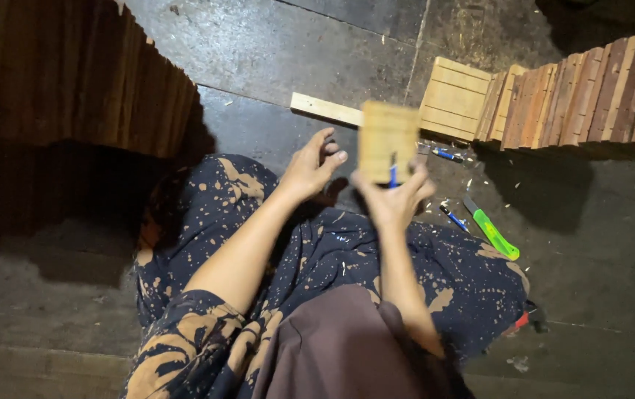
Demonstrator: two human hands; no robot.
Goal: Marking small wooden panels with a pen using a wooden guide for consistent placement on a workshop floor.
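Hands first, from the head camera, the only view I have: the right hand (395, 198) is raised over the lap, fingers closed around the lower edge of a small slatted wooden panel (387, 140), with what looks like a blue pen (393, 174) pinched against it. That panel is blurred, so I judge it is being turned or lifted. The left hand (314, 164) is loose and half open just beside it, holding nothing that I can see.

On the dark floor (273, 52) beyond the knees lies 1 loose wooden strip (325, 109), and to the right a long row of similar panels (576, 92) leaning on edge against one another. A green-handled utility knife (492, 230) and 2 more blue pens lie near the right knee among wood shavings.

I read this as the inspecting or marking stage on 1 panel. Any next move calls for the free left hand to steady the panel's far edge, since a one-handed grip leaves it wobbling.
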